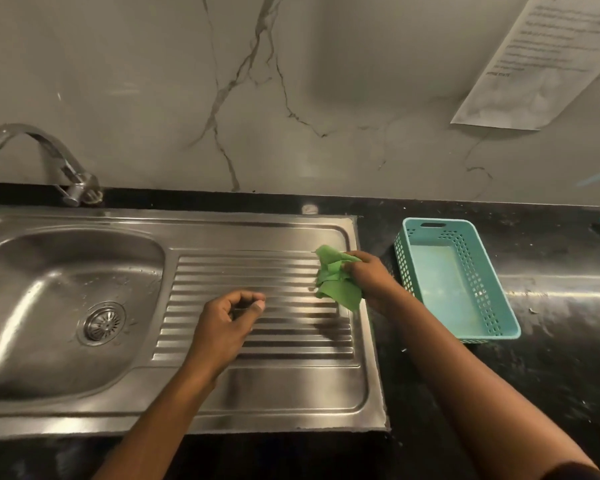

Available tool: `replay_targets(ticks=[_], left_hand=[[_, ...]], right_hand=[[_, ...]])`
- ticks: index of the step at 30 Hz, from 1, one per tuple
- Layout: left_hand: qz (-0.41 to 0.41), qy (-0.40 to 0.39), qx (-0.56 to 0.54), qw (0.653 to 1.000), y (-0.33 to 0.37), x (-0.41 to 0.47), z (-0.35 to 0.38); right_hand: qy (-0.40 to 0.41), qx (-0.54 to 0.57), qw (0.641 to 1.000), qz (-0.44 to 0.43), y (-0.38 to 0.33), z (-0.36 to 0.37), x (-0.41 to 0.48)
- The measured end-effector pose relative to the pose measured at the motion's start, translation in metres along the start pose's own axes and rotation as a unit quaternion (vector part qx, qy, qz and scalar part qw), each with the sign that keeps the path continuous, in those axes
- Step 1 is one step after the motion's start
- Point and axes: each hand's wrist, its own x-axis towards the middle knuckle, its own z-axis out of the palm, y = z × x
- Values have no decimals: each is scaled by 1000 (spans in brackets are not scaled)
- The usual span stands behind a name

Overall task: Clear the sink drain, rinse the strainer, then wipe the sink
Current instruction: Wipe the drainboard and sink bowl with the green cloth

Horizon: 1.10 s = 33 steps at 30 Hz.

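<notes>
A steel sink (63, 271) with a ribbed drainboard (257, 341) fills the left and middle. The round metal strainer (102, 323) sits in the drain at the basin's bottom. My right hand (369, 277) is closed on a crumpled green cloth (336, 278) at the drainboard's right end. Over the ribs hovers my left hand (226, 323), fingers loosely curled, holding nothing.
A chrome tap (49, 157) curves off to the left behind the basin. A teal perforated plastic basket (458, 275) stands on the black counter (551, 306) right of the sink. A printed paper sheet (541, 60) hangs on the marble wall.
</notes>
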Motion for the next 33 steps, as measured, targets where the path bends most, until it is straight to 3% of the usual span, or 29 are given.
replay_targets(ticks=[2, 3, 5, 7, 10, 13, 16, 23, 27, 33], left_hand=[[1, 9, -1, 1000, -1, -3, 0], [2, 13, 0, 1000, -2, -4, -1], [1, 23, 1, 1000, -3, -5, -4], [-2, 28, 4, 1000, -3, -4, -7], [-4, 27, 9, 1000, -3, 1, -10], [-1, 19, 19, 1000, -2, 8, -16], [5, 17, 22, 1000, -3, 14, -26], [1, -14, 21, 1000, -12, 26, -58], [-1, -33, 26, 999, -14, 32, -74], [-3, -31, 20, 999, -20, 41, -107]], right_hand=[[12, -149, 988, -44, 7, 1, 11], [24, -270, 959, -80, 11, 0, 16], [44, -495, 852, -167, 17, -2, 21], [15, -603, 763, -234, 26, -2, 23], [-57, -643, 733, -213, 50, -3, 22], [-25, -654, 718, -237, 73, -9, 16], [19, -645, 721, -253, 90, -6, 3], [93, -568, 785, -227, 126, 30, -62], [154, -408, 878, -196, 98, 34, -66], [180, -460, 858, -139, 96, 107, -39]])
